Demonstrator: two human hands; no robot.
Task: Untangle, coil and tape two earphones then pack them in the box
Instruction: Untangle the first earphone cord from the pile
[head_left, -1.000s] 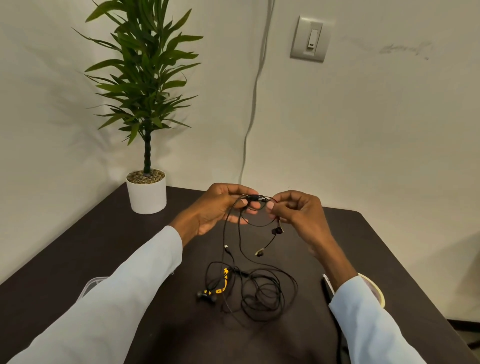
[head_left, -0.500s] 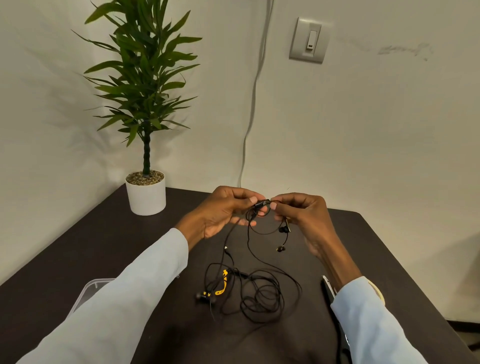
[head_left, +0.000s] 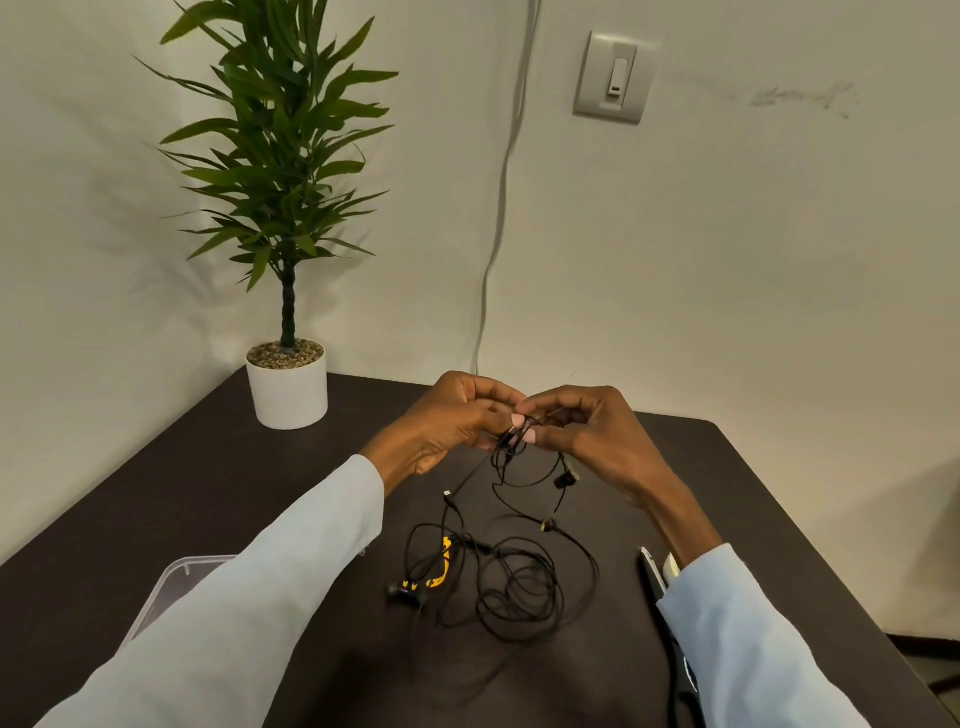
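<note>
A tangle of black earphone cable lies on the dark table in front of me, with a yellow-marked piece at its left side. Strands rise from it to my hands. My left hand and my right hand meet above the table, fingertips together, both pinching a knot of cable. Two black earbuds hang below my right hand. A clear plastic box sits at the left, half hidden by my left sleeve.
A potted plant in a white pot stands at the table's back left corner. By my right wrist lie a black tool and a pale roll, mostly covered by my sleeve. A grey cable runs down the wall.
My hands have drawn closer together, so the fingertips now meet over the knot. The hanging earbuds and loops have shifted slightly to the right.
</note>
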